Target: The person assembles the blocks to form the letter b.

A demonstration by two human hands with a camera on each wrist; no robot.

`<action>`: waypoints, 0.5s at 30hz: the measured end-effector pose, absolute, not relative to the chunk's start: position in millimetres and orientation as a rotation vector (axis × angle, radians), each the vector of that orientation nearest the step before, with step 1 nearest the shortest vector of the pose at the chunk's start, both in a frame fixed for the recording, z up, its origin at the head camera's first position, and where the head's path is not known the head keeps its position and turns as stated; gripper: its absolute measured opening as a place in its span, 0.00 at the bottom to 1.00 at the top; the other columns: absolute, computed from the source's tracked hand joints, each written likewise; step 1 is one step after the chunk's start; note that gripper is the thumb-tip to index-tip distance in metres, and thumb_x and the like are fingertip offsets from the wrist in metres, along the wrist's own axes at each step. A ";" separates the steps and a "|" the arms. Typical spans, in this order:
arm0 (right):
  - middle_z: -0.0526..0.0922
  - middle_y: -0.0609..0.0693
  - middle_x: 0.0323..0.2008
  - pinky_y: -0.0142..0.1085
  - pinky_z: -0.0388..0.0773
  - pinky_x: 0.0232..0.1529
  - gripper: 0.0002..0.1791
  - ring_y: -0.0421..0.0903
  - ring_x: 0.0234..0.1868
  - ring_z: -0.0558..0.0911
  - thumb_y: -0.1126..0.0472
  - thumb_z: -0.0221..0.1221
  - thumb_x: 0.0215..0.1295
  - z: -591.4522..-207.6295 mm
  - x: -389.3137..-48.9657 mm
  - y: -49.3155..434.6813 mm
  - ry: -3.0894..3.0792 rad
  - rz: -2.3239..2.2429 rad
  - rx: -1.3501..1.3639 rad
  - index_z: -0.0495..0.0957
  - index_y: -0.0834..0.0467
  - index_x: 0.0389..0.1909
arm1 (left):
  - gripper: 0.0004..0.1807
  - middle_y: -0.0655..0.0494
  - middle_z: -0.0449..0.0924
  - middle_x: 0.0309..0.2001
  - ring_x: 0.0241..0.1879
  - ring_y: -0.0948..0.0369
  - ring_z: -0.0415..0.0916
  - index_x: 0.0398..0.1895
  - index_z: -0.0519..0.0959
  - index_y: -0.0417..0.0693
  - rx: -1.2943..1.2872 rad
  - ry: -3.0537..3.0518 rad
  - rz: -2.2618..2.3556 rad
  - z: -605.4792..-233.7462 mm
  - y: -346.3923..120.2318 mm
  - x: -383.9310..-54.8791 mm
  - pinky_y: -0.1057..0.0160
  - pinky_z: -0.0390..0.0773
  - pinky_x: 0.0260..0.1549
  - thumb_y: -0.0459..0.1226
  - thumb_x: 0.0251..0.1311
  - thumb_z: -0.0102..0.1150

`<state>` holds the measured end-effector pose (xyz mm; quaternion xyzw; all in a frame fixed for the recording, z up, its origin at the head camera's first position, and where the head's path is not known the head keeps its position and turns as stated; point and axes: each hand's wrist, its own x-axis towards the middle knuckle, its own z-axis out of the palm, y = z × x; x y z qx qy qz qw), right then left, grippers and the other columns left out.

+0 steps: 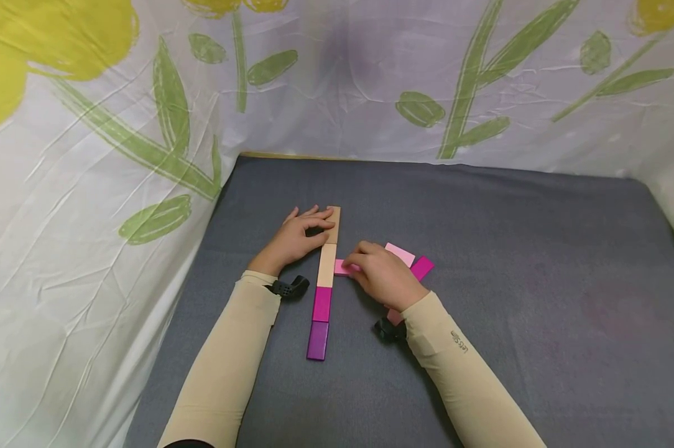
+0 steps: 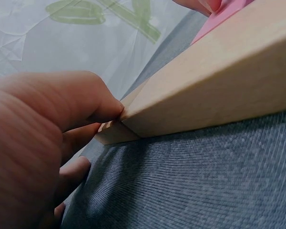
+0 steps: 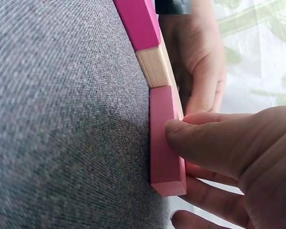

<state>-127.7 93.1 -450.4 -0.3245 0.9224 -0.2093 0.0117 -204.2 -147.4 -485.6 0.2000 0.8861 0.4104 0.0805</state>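
Note:
A straight row on the grey cloth has two plain wooden blocks, then a magenta block (image 1: 322,305) and a purple block (image 1: 317,341) at the near end. My left hand (image 1: 292,239) pinches the far wooden block (image 1: 332,238), its thumb by the joint with the second wooden block (image 1: 326,267). From the right, my right hand (image 1: 390,274) holds a pink block (image 3: 164,143) between thumb and fingers. One end of that block meets the second wooden block's side, making a branch across the row. Part of the pink block is hidden under my fingers in the head view.
Around my right hand lie a light pink block (image 1: 400,252), another magenta block (image 1: 423,267) and a salmon-pink block (image 1: 394,316), the last partly covered by the wrist. A white curtain (image 1: 342,118) with painted flowers hangs behind and left of the grey-covered table (image 1: 538,261).

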 end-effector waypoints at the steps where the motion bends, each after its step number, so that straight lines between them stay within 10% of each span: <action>1: 0.83 0.48 0.42 0.38 0.85 0.46 0.10 0.44 0.41 0.82 0.63 0.69 0.69 -450.2 -127.8 93.0 2.876 -0.651 -1.011 0.90 0.53 0.49 | 0.19 0.56 0.70 0.76 0.81 0.53 0.56 0.63 0.85 0.46 0.597 2.651 1.226 -485.5 -147.4 -204.2 0.49 0.32 0.83 0.39 0.71 0.64; 15: 0.84 0.49 0.43 0.39 0.84 0.46 0.11 0.43 0.41 0.82 0.56 0.68 0.71 -450.1 -127.7 93.8 2.876 -0.679 -0.997 0.90 0.54 0.49 | 0.20 0.55 0.70 0.76 0.81 0.52 0.56 0.63 0.85 0.45 0.609 2.653 1.228 -486.4 -147.9 -204.5 0.49 0.33 0.83 0.40 0.71 0.63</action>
